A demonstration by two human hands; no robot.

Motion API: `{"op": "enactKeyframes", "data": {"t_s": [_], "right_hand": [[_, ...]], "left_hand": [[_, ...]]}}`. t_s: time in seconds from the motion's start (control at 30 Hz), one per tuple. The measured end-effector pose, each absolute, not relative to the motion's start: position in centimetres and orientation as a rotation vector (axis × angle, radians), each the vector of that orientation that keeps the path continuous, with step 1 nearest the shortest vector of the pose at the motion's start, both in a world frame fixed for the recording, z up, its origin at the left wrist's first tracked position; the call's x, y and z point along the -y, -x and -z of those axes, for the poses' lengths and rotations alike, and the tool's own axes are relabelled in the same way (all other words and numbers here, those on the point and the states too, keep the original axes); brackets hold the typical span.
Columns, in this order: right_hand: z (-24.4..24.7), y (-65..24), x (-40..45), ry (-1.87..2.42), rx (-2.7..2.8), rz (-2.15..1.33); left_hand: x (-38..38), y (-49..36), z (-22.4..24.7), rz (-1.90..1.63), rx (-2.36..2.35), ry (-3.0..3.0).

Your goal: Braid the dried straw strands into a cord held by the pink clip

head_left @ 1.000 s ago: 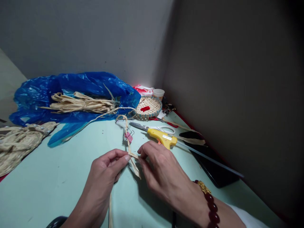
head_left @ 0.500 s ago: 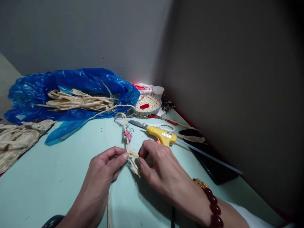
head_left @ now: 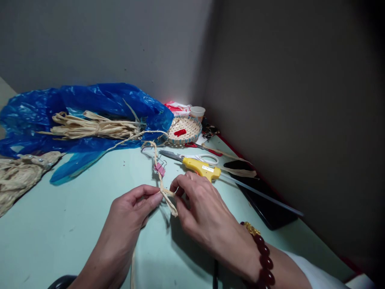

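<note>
A thin braided cord of pale dried straw [head_left: 155, 154] runs down the table, with a pink binder clip [head_left: 160, 169] on it. At its near end my left hand [head_left: 132, 212] pinches the cord between thumb and forefinger. My right hand [head_left: 204, 212], with a dark red bead bracelet [head_left: 265, 263] on the wrist, pinches a loose strand just to the right. Two loose straw ends [head_left: 172, 206] point down between the hands.
Behind lie a blue plastic bag [head_left: 120, 96] with a straw bundle [head_left: 93, 127], a woven basket [head_left: 192, 130] and a cup [head_left: 197, 111]. To the right are scissors [head_left: 207, 159], a yellow glue gun [head_left: 203, 168] and a black phone [head_left: 270, 212]. Woven straw [head_left: 21, 174] lies left.
The view has shifted slightly, so most things sit a little further left. The loose straw ends between my hands lie closer together. Both hands keep their pinch.
</note>
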State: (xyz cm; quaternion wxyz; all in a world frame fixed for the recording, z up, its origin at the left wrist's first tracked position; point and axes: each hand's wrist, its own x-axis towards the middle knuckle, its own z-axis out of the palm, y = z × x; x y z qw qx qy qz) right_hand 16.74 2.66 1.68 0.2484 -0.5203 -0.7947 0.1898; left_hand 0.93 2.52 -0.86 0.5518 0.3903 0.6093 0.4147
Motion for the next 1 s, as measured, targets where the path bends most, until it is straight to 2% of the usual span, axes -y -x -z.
{"op": "enactKeyframes", "data": {"t_s": [0.3, 0.47, 1.0], "right_hand": [[-1.4, -16.7, -2.3, 1.329, 2.294, -0.233], [-1.3, -16.8, -2.4, 1.293, 2.333, -0.187], [-1.4, -15.9, -1.5, 1.364, 2.242, -0.379]], "left_hand": [[-2.5, -1.0, 1.1, -0.994, -1.424, -0.902], [-2.6, -1.2, 0.7, -1.010, -1.457, -0.897], [-2.3, -2.3, 0.0, -1.052, -1.521, -1.082]]}}
